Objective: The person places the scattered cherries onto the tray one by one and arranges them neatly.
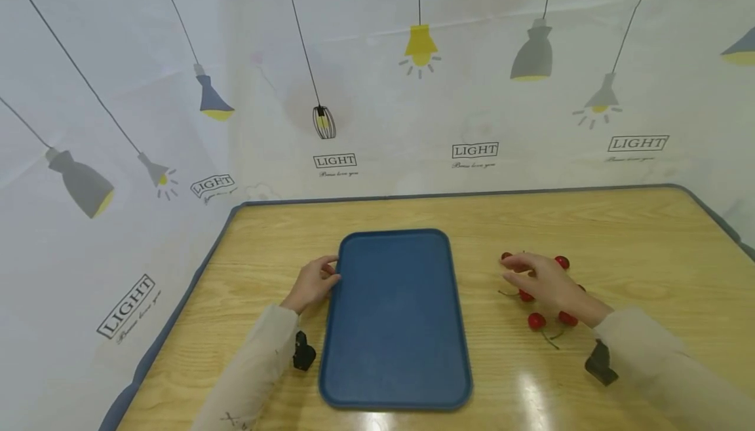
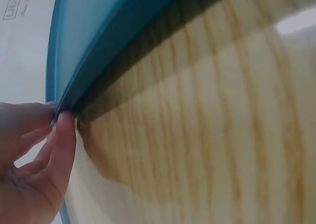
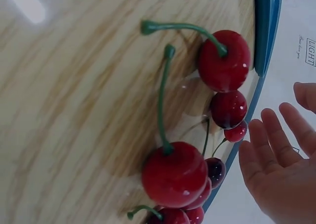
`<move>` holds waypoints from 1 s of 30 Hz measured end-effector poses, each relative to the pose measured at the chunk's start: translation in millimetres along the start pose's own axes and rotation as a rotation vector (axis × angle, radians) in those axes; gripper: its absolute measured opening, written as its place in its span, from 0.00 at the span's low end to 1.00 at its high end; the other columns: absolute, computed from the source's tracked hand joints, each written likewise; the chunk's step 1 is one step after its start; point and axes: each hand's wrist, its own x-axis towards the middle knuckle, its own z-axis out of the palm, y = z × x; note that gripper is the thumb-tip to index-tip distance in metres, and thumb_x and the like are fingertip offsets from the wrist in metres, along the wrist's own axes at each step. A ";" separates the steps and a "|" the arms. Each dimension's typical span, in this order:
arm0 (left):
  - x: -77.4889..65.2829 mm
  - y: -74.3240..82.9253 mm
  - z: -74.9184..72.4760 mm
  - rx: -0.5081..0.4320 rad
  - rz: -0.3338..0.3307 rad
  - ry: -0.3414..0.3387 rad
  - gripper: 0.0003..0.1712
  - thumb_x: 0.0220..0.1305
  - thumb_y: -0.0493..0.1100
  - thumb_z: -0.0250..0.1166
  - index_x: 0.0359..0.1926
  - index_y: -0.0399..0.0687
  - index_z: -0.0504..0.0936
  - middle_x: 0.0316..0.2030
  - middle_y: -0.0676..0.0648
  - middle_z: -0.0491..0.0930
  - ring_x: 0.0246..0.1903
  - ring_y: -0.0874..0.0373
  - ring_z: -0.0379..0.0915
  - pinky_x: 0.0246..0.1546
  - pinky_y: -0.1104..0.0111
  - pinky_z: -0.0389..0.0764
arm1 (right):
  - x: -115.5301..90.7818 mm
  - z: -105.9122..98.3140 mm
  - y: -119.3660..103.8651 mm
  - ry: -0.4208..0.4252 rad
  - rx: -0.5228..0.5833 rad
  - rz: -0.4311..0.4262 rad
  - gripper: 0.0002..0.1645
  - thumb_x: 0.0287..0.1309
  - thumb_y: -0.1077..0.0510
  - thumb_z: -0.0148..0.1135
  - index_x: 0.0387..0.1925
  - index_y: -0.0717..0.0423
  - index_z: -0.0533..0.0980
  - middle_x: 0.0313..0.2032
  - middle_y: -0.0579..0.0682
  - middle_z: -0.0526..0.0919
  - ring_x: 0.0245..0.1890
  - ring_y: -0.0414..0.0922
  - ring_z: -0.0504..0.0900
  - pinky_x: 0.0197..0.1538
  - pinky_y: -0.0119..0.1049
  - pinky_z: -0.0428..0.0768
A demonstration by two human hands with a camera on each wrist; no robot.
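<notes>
A blue rectangular tray [image 1: 396, 319] lies on the wooden table. My left hand [image 1: 314, 283] is at its left edge; in the left wrist view the thumb and fingers [image 2: 63, 145] pinch the rim. Over a group of red cherries [image 1: 536, 321] with stems, my right hand [image 1: 545, 281] hovers with its fingers extended and holds nothing. Part of the group is hidden beneath it in the head view. The right wrist view shows several cherries [image 3: 175, 175] on the table, apart from the fingers [image 3: 269, 145]; some have green stems.
The wooden table [image 1: 271, 241] has a dark blue border along its edges. Behind and to the left stands a white sheet [image 1: 377, 123] printed with hanging lamps. Black wrist devices, one by each sleeve [image 1: 253, 365], sit close to the table.
</notes>
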 end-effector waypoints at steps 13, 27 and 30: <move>-2.8 -4.2 -5.4 -0.192 -0.065 -0.016 0.26 0.56 0.30 0.58 0.58 0.37 0.67 0.37 0.38 0.71 0.24 0.58 0.72 0.22 0.65 0.77 | -3.1 3.7 12.0 -0.036 -0.009 0.003 0.14 0.55 0.64 0.57 0.44 0.68 0.74 0.41 0.60 0.78 0.42 0.55 0.75 0.42 0.46 0.75; 1.7 -9.9 -3.0 -0.226 -0.091 -0.018 0.26 0.56 0.30 0.59 0.58 0.38 0.68 0.35 0.41 0.71 0.24 0.59 0.72 0.21 0.67 0.77 | -4.6 8.7 19.8 -0.069 -0.117 -0.072 0.16 0.47 0.63 0.63 0.41 0.63 0.77 0.39 0.54 0.80 0.39 0.51 0.77 0.40 0.42 0.76; 2.4 -9.3 -3.1 -0.227 -0.095 -0.024 0.26 0.56 0.30 0.59 0.58 0.39 0.68 0.36 0.41 0.71 0.25 0.59 0.72 0.21 0.67 0.77 | -3.9 9.6 21.0 -0.064 -0.138 -0.067 0.16 0.46 0.63 0.64 0.41 0.62 0.77 0.39 0.53 0.80 0.40 0.50 0.77 0.41 0.43 0.76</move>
